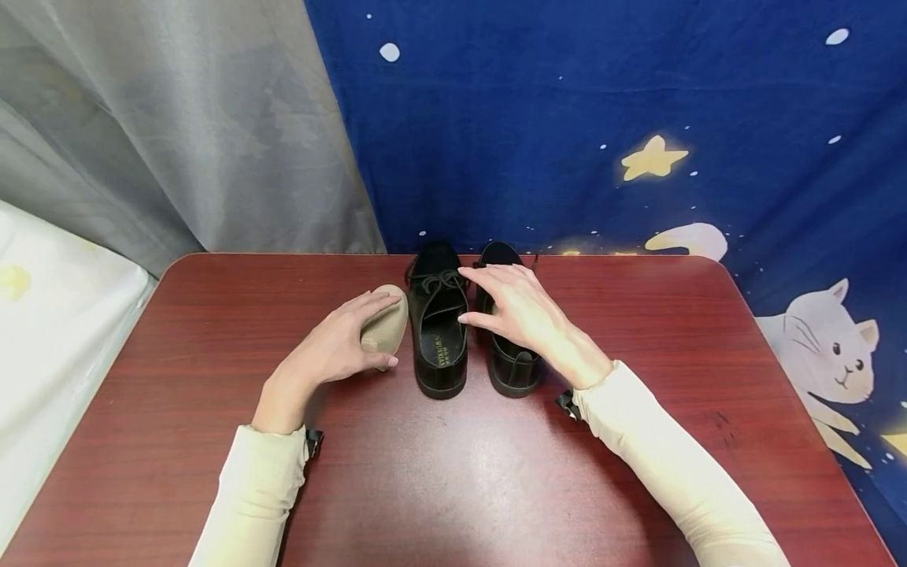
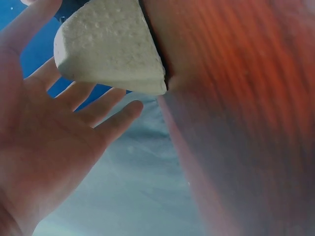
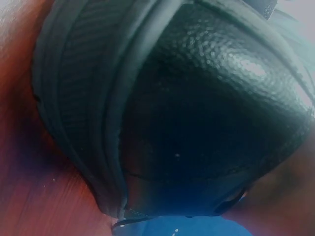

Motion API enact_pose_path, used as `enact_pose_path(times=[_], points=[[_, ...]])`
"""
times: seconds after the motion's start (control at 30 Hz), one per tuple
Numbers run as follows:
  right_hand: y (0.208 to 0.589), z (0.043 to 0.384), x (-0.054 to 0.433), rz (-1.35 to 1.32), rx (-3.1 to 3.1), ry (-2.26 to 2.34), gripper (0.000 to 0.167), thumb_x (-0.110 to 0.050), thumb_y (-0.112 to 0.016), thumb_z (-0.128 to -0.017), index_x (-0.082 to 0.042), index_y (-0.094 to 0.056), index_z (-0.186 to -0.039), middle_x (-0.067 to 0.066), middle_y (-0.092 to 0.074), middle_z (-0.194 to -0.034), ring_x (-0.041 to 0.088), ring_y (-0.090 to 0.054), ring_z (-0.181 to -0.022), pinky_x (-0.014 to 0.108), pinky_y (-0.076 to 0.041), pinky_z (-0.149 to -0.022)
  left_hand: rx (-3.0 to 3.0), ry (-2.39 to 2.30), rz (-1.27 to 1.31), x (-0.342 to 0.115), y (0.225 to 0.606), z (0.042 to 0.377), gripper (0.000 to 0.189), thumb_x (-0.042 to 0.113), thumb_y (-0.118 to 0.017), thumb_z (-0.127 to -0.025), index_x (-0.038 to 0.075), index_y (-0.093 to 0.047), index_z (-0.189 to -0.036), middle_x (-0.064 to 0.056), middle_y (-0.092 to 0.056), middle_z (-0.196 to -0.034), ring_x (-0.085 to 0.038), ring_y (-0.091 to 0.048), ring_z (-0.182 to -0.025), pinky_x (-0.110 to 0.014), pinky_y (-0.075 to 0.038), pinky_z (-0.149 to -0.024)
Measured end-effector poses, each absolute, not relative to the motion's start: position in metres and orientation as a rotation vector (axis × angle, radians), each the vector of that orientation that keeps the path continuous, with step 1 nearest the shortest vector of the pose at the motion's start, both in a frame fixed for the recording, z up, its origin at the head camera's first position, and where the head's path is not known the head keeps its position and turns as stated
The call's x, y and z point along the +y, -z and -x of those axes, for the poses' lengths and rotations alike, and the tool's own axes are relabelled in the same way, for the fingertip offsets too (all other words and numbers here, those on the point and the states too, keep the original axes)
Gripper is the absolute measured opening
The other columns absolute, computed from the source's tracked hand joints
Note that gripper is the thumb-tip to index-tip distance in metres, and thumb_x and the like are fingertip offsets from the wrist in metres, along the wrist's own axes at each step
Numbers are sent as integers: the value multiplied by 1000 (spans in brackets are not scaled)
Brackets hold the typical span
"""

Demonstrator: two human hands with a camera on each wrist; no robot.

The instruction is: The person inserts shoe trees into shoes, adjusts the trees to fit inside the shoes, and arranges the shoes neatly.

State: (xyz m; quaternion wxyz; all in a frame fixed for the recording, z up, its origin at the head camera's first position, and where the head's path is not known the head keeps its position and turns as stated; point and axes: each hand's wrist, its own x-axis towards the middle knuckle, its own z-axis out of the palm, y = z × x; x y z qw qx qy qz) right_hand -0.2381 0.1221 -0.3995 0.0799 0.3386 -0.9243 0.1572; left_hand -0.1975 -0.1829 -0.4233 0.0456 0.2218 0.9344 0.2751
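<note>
A pair of black lace-up shoes stands side by side at the table's far edge, toes away: the left shoe (image 1: pixel 441 376) and the right shoe (image 1: pixel 513 375). Beside the left shoe is a beige rounded block (image 1: pixel 386 329), pitted on its surface in the left wrist view. My left hand (image 1: pixel 327 345) is around the block, its fingers extended and spread behind it and the thumb apart. Over the right shoe reaches my right hand (image 1: pixel 527 311), thumb and fingers extended toward the left shoe. The right shoe's heel (image 3: pixel 197 108) fills the right wrist view; most of that hand is hidden there.
The shoes stand on a reddish-brown wooden table (image 1: pixel 453 472) with rounded far corners. Behind it hang a blue curtain (image 1: pixel 524 118) with stars and a cat, and a grey curtain (image 1: pixel 212 118). A white cloth (image 1: pixel 57 315) lies beyond the left edge.
</note>
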Motion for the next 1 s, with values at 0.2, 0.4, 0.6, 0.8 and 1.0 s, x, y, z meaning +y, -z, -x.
enact_pose_path(times=[0.2, 0.4, 0.6, 0.8, 1.0], points=[[399, 238, 122, -1016, -2772, -467, 70, -49, -72, -87, -15, -52, -145, 8, -60, -136, 25, -52, -127, 50, -37, -104, 2845, -821, -677, -185, 424, 196, 89, 33, -89, -72, 14, -47, -149, -15, -37, -156, -38, -30, -145, -52, -27, -115], [399, 240, 121, -1021, -2771, -460, 69, -48, -73, -87, -15, -53, -144, 8, -60, -137, 25, -52, -128, 49, -36, -105, 2848, -818, -689, -187, 424, 195, 87, 31, -88, -72, 13, -48, -148, -13, -38, -156, -34, -33, -144, -51, -29, -114], [398, 241, 120, -1023, -2772, -468, 69, -48, -73, -87, -15, -53, -144, 7, -61, -135, 25, -54, -126, 48, -36, -105, 2843, -820, -666, -188, 424, 193, 85, 27, -88, -72, 15, -50, -147, -11, -40, -155, -33, -36, -142, -51, -31, -112], [398, 243, 119, -1013, -2782, -467, 69, -47, -74, -86, -16, -54, -144, 7, -62, -134, 24, -55, -124, 49, -36, -105, 2831, -829, -683, -189, 425, 192, 74, 23, -87, -74, 14, -57, -142, -10, -45, -152, -31, -39, -141, -50, -37, -109], [399, 243, 118, -1026, -2763, -489, 67, -45, -76, -86, -16, -56, -142, 7, -64, -131, 23, -56, -122, 47, -39, -102, 2819, -816, -672, -192, 427, 190, 69, 20, -85, -76, 16, -59, -140, -9, -44, -153, -32, -40, -140, -50, -39, -107]])
